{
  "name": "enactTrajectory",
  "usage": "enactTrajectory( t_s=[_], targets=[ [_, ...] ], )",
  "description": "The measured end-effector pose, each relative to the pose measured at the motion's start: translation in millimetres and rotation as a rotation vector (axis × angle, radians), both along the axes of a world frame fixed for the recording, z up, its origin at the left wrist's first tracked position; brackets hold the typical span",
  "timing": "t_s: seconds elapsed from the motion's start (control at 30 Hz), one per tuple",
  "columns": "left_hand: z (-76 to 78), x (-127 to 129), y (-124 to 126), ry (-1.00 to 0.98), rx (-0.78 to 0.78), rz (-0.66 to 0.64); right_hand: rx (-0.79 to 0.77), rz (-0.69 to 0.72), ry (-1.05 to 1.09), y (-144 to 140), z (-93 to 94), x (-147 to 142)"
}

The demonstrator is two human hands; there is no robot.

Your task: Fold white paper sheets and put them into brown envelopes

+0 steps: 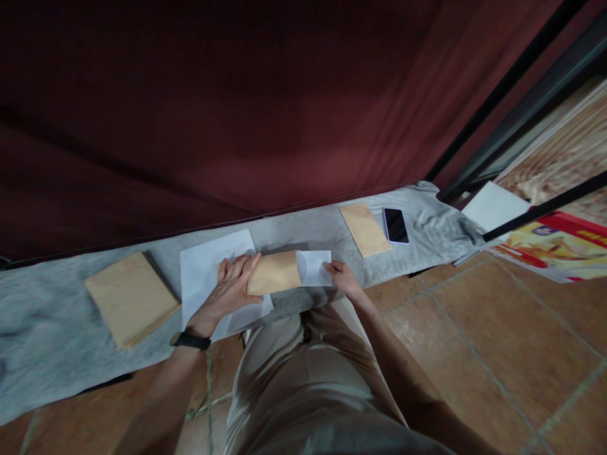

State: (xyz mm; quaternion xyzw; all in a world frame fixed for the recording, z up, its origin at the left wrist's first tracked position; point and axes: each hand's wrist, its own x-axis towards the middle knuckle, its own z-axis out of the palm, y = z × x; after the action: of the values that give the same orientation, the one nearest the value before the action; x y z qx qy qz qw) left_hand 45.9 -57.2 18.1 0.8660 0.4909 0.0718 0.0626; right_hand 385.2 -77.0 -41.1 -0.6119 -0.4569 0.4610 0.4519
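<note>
A tan envelope (275, 270) lies sideways on the grey cloth, partly over white sheets of paper (203, 259). My left hand (232, 287) rests flat on the envelope's left end, fingers stretched out and thumb apart, also reaching over the white sheets. From the envelope's right end sticks a white folded paper (313, 268); its left part is hidden, apparently inside the envelope. Its right edge is pinched between the thumb and fingers of my right hand (342, 277).
The grey cloth (42, 322) covers a narrow bench. A stack of tan envelopes (131, 297) lies at left, a single envelope (365, 229) and a phone (396, 225) at right. A dark red curtain (246, 114) hangs behind. A printed box (559, 243) stands at far right.
</note>
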Motion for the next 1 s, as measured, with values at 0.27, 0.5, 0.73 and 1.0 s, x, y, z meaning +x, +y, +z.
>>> enactTrajectory(
  t_s=[0.27,0.5,0.73,1.0],
  targets=[
    [5.3,24.4,3.0,0.004,0.003,-0.071,0.046,0.000,-0.044,2.9,-2.4,-24.8],
    [5.3,34.5,4.2,0.012,0.014,-0.121,-0.049,0.048,0.022,2.5,-4.6,-40.4],
    [3.9,39.5,6.5,0.012,-0.001,-0.147,-0.113,0.028,0.130,3.5,-6.2,-42.1],
    [2.7,42.4,5.3,0.043,0.043,-0.165,-0.119,-0.039,0.210,2.4,-0.3,-38.4]
  ],
)
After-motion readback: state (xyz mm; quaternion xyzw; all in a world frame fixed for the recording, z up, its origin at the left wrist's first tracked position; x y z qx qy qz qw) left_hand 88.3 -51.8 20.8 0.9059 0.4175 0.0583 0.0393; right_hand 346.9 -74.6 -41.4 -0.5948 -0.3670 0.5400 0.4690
